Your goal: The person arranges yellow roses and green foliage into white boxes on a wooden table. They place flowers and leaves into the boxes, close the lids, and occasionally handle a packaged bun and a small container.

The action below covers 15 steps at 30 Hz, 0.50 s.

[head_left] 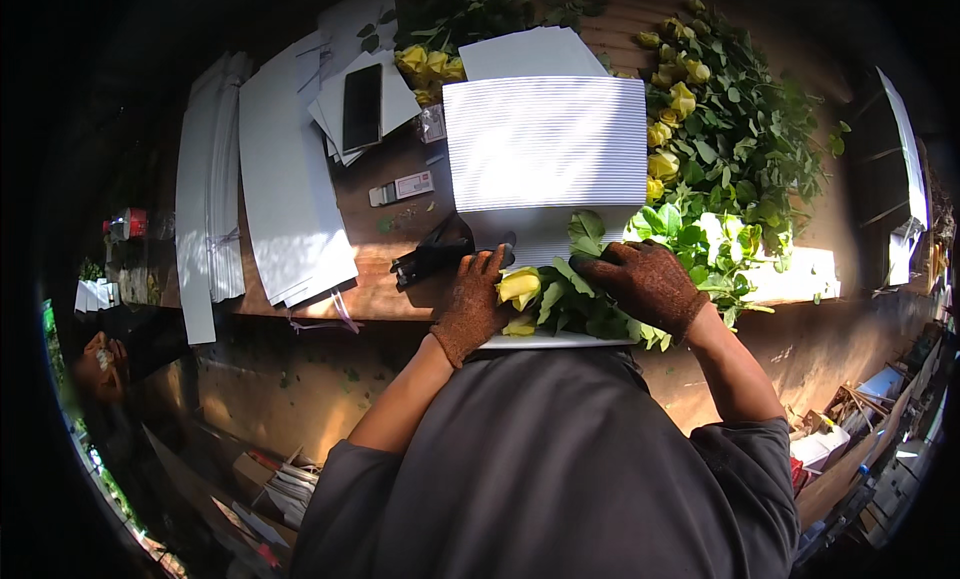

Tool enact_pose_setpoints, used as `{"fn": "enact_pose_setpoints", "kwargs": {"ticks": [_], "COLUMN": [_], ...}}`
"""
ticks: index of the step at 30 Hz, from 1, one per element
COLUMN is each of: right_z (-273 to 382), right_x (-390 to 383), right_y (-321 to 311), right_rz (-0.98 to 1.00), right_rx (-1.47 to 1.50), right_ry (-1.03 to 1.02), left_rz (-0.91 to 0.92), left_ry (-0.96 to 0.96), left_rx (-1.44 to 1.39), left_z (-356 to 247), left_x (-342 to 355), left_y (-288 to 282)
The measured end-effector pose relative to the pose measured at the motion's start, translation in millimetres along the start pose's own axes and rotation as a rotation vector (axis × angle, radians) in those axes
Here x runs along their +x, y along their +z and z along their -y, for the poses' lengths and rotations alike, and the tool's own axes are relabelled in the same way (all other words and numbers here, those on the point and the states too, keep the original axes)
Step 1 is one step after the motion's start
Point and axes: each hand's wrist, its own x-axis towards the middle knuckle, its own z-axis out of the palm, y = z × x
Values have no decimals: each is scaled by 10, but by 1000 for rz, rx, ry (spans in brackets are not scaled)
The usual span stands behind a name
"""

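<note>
Two yellow roses [519, 287] are lying on the corrugated sheet [545, 139], left hand [472, 307] resting alongside, right hand [648, 287] covering foliage [598, 314]; finger closure isn't showing. Petals likely bruising easily; stems suiting grip better.

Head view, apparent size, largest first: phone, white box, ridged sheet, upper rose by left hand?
1. Ridged sheet
2. Phone
White box and upper rose look too alike to rank; both smaller than the phone.

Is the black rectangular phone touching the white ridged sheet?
Apart. The head view shows white cards and brown tabletop between the phone and the ridged sheet.
</note>
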Motion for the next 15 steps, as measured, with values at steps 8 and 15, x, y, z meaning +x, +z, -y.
{"fn": "enact_pose_setpoints", "kwargs": {"ticks": [8, 15], "right_z": [-167, -889], "right_x": [166, 188], "right_y": [467, -559], "right_rz": [170, 241], "right_rx": [-99, 594], "right_ry": [-71, 323], "left_rz": [40, 78], "left_ry": [-74, -40], "left_rx": [-65, -8], "left_z": [-220, -229], "left_x": [122, 104], "left_y": [-328, -375]}}
